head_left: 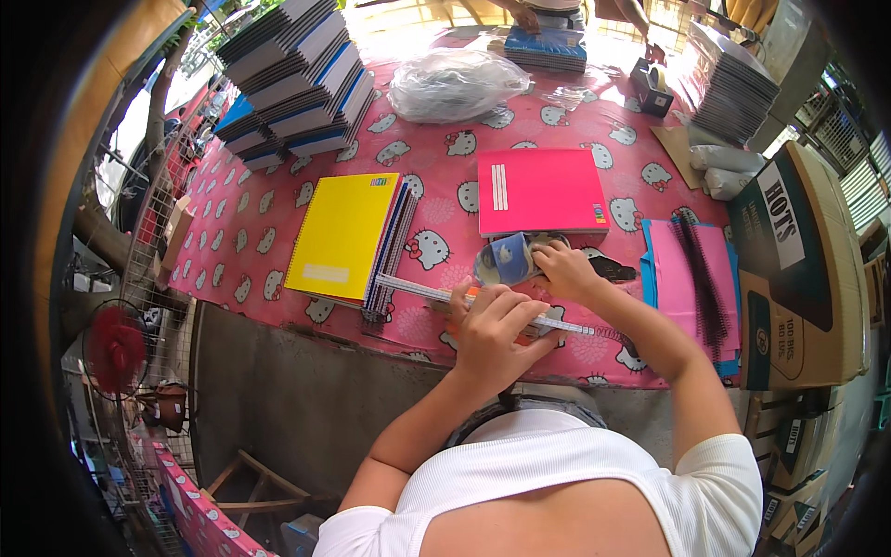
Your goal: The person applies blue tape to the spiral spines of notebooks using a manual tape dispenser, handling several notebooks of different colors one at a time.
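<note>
My left hand (pixel 501 334) is closed around a thin stack of punched sheets (pixel 422 289) stood on edge, its white edge lined with small marks. Some orange shows beneath these fingers. Just beyond, the bent fingers of my right hand (pixel 568 269) grip the end of a blue-and-white patterned object (pixel 504 260) whose kind I cannot tell. A black binding coil (pixel 617 341) lies at the right end of the sheets. To the left is a pile of spiral notebooks with a yellow cover (pixel 343 237) on top. Ahead is a pile with a bright pink cover (pixel 541 190).
Tall notebook stacks stand at back left (pixel 292 84) and back right (pixel 731 88). A clear plastic bag (pixel 457 85) and a tape dispenser (pixel 652 86) lie farther back. Black coils (pixel 701 278) rest on pink sheets beside a cardboard box (pixel 798 278). Another person's hands (pixel 526 19) are across the table.
</note>
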Demonstrator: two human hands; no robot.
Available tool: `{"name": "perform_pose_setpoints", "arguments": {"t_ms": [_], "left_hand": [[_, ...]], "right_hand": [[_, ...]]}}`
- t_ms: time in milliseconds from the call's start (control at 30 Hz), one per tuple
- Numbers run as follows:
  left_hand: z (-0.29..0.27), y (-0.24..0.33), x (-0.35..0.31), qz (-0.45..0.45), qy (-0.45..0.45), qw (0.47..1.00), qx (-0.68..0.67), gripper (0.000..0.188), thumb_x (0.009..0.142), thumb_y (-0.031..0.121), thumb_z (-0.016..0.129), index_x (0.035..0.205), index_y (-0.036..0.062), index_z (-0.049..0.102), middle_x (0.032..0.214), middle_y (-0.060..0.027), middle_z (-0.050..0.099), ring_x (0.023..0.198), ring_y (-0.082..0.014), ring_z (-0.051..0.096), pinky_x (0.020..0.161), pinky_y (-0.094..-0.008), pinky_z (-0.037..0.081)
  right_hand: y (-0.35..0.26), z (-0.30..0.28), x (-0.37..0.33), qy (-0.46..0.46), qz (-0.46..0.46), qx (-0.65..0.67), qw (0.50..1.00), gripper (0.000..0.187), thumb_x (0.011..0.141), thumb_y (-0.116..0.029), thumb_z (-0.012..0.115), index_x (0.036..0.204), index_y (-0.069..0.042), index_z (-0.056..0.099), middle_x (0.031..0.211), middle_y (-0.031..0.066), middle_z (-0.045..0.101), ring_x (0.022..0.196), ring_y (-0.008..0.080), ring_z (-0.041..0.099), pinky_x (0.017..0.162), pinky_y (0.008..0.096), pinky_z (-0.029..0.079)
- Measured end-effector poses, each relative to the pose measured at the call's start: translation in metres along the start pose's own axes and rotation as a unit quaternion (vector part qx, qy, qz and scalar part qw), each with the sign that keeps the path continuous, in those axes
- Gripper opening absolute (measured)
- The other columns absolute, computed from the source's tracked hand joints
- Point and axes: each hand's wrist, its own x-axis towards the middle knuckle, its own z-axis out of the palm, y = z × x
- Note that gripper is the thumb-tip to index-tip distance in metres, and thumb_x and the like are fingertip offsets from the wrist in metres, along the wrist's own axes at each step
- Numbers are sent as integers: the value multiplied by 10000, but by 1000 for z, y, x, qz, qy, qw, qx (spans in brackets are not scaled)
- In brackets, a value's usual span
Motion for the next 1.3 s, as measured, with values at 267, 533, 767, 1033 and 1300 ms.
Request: {"name": "perform_pose_setpoints", "arguments": {"t_ms": [267,533,767,1033,1300], "left_hand": [[3,-6,0,-22,5,999,-26,247,565,203,820,736,123,662,734,2,649,788,-178,609,992,-437,273],[1,-8,-2,-35,-12,998,-48,304,586,212,824,824,113,661,732,-4,642,759,-185,602,963,-407,305],[-8,-11,3,-60,-27,994,-87,402,616,242,830,948,111,643,873,-26,652,847,-207,595,965,-408,313],[-24,-27,3,-59,-53,995,53,335,604,351,819,833,147,683,1058,9,639,1108,-223,523,1048,-599,109],[-38,-43,-5,-119,-29,986,109,354,552,388,848,798,184,697,1249,12,570,1276,-259,414,1041,-684,-16]], "right_hand": [[14,-93,-70,129,111,506,846,407,785,-14,614,1188,-59,577,1032,50,657,933,146,618,798,307,499],[-34,-144,-54,0,137,567,812,452,671,20,706,1096,-7,555,886,78,661,807,107,599,750,267,490],[-28,-142,-37,-86,148,371,913,384,588,0,729,941,-6,578,862,59,657,800,167,640,707,346,515],[-14,-113,-29,-11,175,294,940,396,575,3,738,943,-17,591,840,20,634,789,133,603,720,311,491],[-27,-129,-17,-71,202,629,747,539,600,-1,739,1121,-31,609,934,73,671,858,154,624,737,288,500]]}}
